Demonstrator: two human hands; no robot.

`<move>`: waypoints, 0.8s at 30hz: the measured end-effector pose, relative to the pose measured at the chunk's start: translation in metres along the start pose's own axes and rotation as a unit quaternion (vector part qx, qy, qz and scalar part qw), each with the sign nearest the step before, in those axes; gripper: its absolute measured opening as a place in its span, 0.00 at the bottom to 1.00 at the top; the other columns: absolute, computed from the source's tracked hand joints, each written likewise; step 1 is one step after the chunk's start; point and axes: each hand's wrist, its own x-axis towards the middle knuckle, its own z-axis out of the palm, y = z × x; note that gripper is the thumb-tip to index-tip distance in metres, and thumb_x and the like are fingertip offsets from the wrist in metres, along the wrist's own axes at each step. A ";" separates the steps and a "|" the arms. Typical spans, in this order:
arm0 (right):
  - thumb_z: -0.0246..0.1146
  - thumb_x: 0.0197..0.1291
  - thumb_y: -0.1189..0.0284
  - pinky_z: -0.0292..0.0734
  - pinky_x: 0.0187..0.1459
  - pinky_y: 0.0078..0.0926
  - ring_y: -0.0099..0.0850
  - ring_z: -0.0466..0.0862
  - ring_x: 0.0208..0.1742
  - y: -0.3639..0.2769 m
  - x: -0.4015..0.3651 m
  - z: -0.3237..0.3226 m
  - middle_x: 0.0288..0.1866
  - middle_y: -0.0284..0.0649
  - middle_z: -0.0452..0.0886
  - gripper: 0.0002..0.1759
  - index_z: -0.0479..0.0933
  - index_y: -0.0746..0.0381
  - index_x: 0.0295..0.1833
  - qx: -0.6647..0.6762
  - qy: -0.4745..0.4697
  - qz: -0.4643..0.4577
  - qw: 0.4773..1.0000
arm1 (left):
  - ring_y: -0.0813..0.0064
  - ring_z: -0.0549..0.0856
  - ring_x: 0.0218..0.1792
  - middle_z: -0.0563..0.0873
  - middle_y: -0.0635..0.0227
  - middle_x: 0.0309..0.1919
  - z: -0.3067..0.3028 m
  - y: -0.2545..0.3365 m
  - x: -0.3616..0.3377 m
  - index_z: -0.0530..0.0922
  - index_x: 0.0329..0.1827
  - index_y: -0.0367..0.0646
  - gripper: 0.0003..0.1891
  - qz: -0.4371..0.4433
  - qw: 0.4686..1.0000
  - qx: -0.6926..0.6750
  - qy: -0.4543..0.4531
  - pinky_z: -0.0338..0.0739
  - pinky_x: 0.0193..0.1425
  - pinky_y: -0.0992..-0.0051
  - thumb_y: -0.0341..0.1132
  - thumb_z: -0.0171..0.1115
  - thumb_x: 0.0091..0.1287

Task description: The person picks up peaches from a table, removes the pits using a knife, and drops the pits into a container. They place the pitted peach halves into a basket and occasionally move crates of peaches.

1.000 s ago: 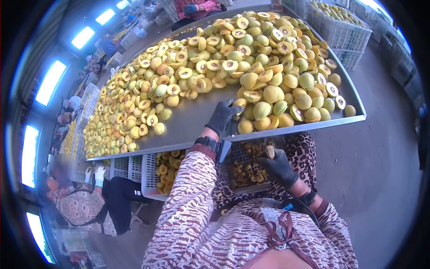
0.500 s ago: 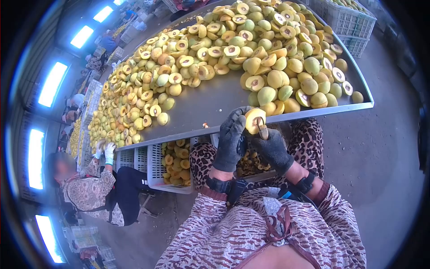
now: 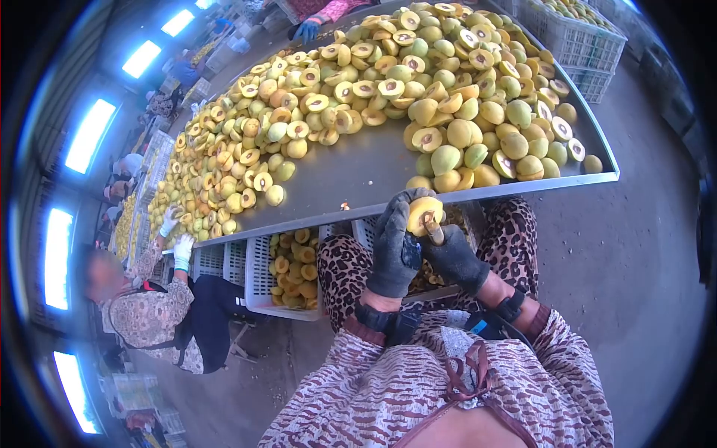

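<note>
My left hand, in a dark grey glove, is closed around a yellow peach half, its cut face turned toward my right hand. In the same kind of glove, my right hand grips a short pitting tool with a wooden-looking handle. The tool's tip meets the middle of the peach half; its working end is mostly hidden. Both hands are above my lap, just short of the metal table's front rim. A heap of halved peaches covers much of the table, many with pits showing.
Under the table's edge stands a white crate holding peach halves. Below my hands, a container with dark scraps partly shows. At left, a co-worker's white-gloved hand is at the table edge. A blue-gloved hand reaches in at the far side. Stacked crates stand back right.
The tool has turned in the peach half, now covering more of its centre. One of the co-worker's gloved hands has moved up onto the fruit. A blue-gloved hand has appeared at the far side.
</note>
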 end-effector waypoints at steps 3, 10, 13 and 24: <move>0.63 0.61 0.69 0.78 0.35 0.41 0.51 0.86 0.37 0.011 0.000 -0.001 0.31 0.56 0.83 0.11 0.81 0.66 0.39 -0.098 -0.002 -0.060 0.993 | 0.70 0.82 0.52 0.82 0.58 0.51 0.004 0.002 -0.002 0.76 0.55 0.34 0.20 0.007 1.000 0.014 -0.010 0.77 0.61 0.70 0.42 0.40 0.81; 0.63 0.64 0.67 0.79 0.40 0.38 0.42 0.86 0.40 0.020 -0.006 0.012 0.36 0.48 0.86 0.12 0.80 0.66 0.44 0.018 -0.027 -0.048 0.998 | 0.69 0.85 0.42 0.85 0.59 0.40 0.015 0.012 -0.001 0.79 0.43 0.35 0.19 0.027 0.999 0.015 0.016 0.81 0.52 0.70 0.43 0.48 0.79; 0.62 0.67 0.67 0.79 0.44 0.32 0.30 0.83 0.44 -0.001 -0.009 0.010 0.42 0.39 0.84 0.15 0.76 0.66 0.53 0.166 -0.095 -0.015 0.982 | 0.71 0.86 0.41 0.87 0.62 0.37 0.023 0.024 0.000 0.82 0.38 0.34 0.18 0.050 0.995 0.085 0.027 0.80 0.51 0.71 0.40 0.50 0.78; 0.66 0.60 0.73 0.77 0.40 0.23 0.20 0.78 0.40 -0.009 -0.008 -0.006 0.45 0.34 0.78 0.21 0.72 0.64 0.58 0.075 -0.300 -0.241 0.920 | 0.63 0.84 0.33 0.83 0.56 0.31 0.023 0.048 -0.014 0.77 0.33 0.39 0.24 0.022 0.999 -0.007 -0.049 0.81 0.41 0.68 0.51 0.48 0.78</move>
